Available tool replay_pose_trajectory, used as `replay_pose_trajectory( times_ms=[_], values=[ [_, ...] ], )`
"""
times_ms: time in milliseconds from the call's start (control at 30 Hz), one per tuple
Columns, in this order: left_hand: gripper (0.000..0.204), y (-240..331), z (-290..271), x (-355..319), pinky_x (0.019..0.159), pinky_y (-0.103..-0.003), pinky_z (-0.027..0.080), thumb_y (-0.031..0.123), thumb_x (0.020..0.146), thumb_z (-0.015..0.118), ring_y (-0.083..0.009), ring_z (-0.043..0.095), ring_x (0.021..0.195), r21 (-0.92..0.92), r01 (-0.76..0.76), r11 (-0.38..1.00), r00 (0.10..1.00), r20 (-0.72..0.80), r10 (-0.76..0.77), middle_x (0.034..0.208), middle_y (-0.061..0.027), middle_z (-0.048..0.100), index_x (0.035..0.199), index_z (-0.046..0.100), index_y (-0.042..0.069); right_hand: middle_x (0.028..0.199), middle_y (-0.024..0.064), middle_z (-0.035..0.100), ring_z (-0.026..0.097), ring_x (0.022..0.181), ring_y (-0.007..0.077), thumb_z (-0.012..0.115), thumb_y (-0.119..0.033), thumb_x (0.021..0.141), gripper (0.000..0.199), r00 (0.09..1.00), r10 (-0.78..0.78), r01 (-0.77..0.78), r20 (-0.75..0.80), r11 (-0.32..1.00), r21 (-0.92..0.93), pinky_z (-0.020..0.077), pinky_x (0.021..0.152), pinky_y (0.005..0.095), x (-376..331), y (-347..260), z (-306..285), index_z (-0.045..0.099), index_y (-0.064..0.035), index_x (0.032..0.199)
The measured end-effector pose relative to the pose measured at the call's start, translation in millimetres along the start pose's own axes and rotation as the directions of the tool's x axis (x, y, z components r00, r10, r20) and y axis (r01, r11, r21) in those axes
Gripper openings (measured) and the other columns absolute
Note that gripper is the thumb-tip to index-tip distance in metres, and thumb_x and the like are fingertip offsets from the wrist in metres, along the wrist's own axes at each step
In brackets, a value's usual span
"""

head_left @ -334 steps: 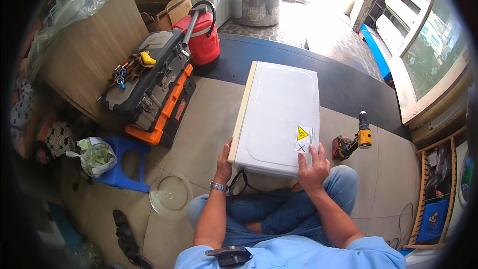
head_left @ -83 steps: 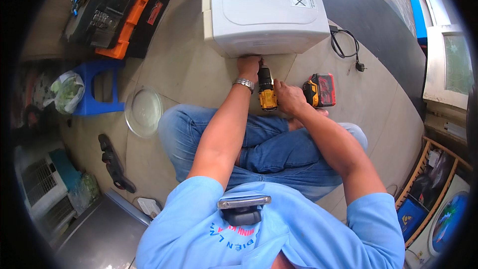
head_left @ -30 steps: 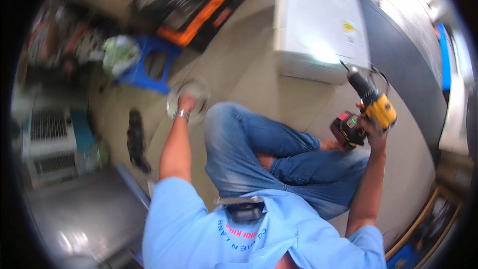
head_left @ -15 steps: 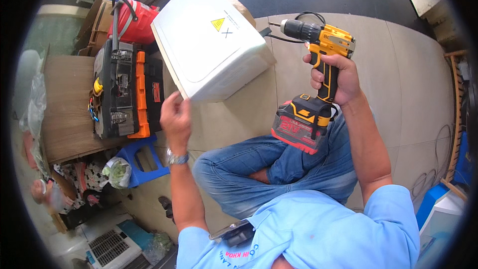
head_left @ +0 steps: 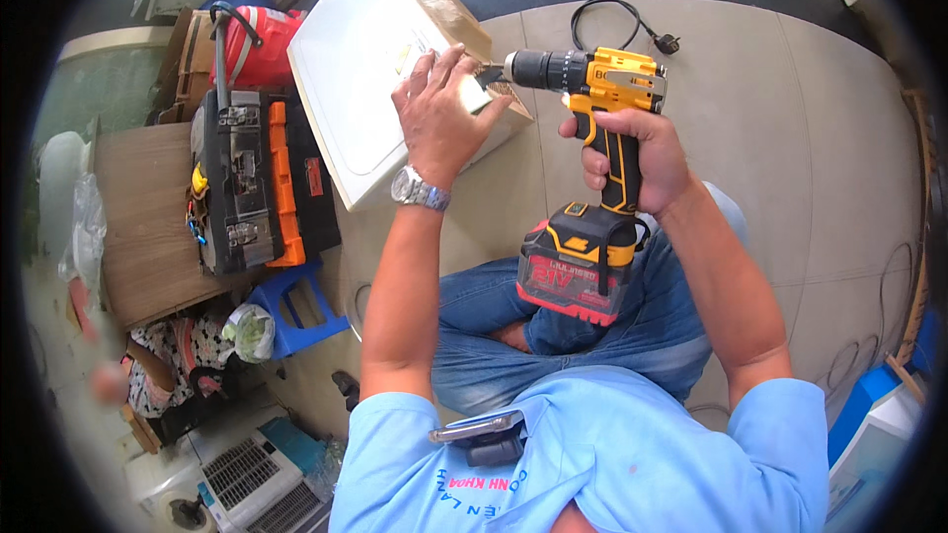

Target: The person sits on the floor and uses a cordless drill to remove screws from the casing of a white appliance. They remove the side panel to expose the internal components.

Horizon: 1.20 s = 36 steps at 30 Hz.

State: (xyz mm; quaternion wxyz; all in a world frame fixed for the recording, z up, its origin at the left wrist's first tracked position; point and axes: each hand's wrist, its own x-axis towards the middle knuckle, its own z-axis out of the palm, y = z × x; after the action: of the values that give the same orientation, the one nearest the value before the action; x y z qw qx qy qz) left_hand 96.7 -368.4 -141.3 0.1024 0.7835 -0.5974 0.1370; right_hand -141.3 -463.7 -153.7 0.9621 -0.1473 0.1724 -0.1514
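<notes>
My right hand (head_left: 637,156) grips the handle of a yellow and black cordless drill (head_left: 585,138) with a red and black battery pack at its base. The drill is raised in front of me, its chuck pointing left. My left hand (head_left: 439,111) has its fingers pinched at the bit at the drill's tip; a metal watch is on that wrist. Behind both hands a white boxy appliance (head_left: 380,69) lies tilted on the tiled floor. I sit cross-legged in blue jeans.
An open black and orange toolbox (head_left: 252,183) lies left of the appliance, with a red canister (head_left: 259,44) behind it. A blue plastic stool (head_left: 296,306) and a wooden board (head_left: 138,222) are at the left. A black power cord (head_left: 617,15) lies on the floor.
My left hand has risen from below the appliance to the tip of the drill. The drill has stayed raised in my right hand, now held closer to me.
</notes>
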Motion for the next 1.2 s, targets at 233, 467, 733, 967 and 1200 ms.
replay_pose_trajectory(
  times_ms=[233, 467, 733, 967, 1200],
  values=[
    [0.043, -44, -41, -77, 0.109, -0.043, 0.033, 0.027, 0.072, 0.081, -0.0289, 0.050, 0.132, -0.139, -0.062, 0.988, 0.996, 0.053, 0.070, 0.131, -0.0073, 0.064, 0.108, 0.068, 0.007, 0.101, 0.0125, 0.064, 0.057, 0.063, 0.0146, 0.059, -0.016, 0.091, 0.034, 0.986, 0.149, -0.146, 0.078, 0.988, -0.042, 0.0512, 0.055, 0.0325, -3, 33, 15, 0.053, 0.0016, 0.119],
    [0.053, -85, -64, -120, 0.119, -0.044, 0.024, 0.025, 0.070, 0.080, -0.0273, 0.044, 0.140, -0.261, 0.050, 0.964, 0.980, 0.197, 0.003, 0.138, -0.0035, 0.061, 0.119, 0.065, 0.012, 0.105, 0.0122, 0.063, 0.058, 0.065, 0.0147, 0.061, -0.016, 0.090, 0.038, 0.945, 0.320, -0.315, 0.067, 0.947, -0.067, 0.0517, 0.057, 0.0325, -8, 68, 21, 0.052, 0.0002, 0.123],
    [0.053, -90, -69, -117, 0.122, -0.044, 0.010, 0.037, 0.078, 0.069, -0.0240, 0.028, 0.149, -0.329, 0.062, 0.942, 0.939, 0.339, 0.056, 0.153, -0.0050, 0.045, 0.127, 0.065, 0.018, 0.105, 0.0122, 0.063, 0.057, 0.064, 0.0147, 0.060, -0.014, 0.090, 0.036, 0.950, 0.311, -0.311, 0.011, 0.945, 0.097, 0.0498, 0.057, 0.0329, -12, 104, 19, 0.050, -0.0038, 0.124],
    [0.048, -79, -59, -121, 0.120, -0.045, 0.014, 0.045, 0.079, 0.072, -0.0235, 0.031, 0.147, -0.265, 0.044, 0.963, 0.977, 0.212, 0.014, 0.154, -0.0059, 0.044, 0.121, 0.068, 0.022, 0.106, 0.0120, 0.063, 0.057, 0.065, 0.0158, 0.058, -0.015, 0.090, 0.040, 0.943, 0.321, -0.327, 0.088, 0.943, 0.065, 0.0503, 0.057, 0.0335, 0, 99, 17, 0.049, -0.0030, 0.128],
    [0.036, -76, -62, -118, 0.119, -0.048, 0.015, 0.040, 0.080, 0.072, -0.0289, 0.031, 0.146, -0.266, 0.063, 0.962, 0.975, 0.221, -0.003, 0.155, -0.0101, 0.043, 0.106, 0.071, 0.015, 0.105, 0.0118, 0.062, 0.057, 0.065, 0.0161, 0.059, -0.015, 0.090, 0.042, 0.930, 0.354, -0.359, 0.095, 0.933, 0.031, 0.0505, 0.056, 0.0338, 3, 102, 15, 0.048, -0.0045, 0.130]
  ],
)
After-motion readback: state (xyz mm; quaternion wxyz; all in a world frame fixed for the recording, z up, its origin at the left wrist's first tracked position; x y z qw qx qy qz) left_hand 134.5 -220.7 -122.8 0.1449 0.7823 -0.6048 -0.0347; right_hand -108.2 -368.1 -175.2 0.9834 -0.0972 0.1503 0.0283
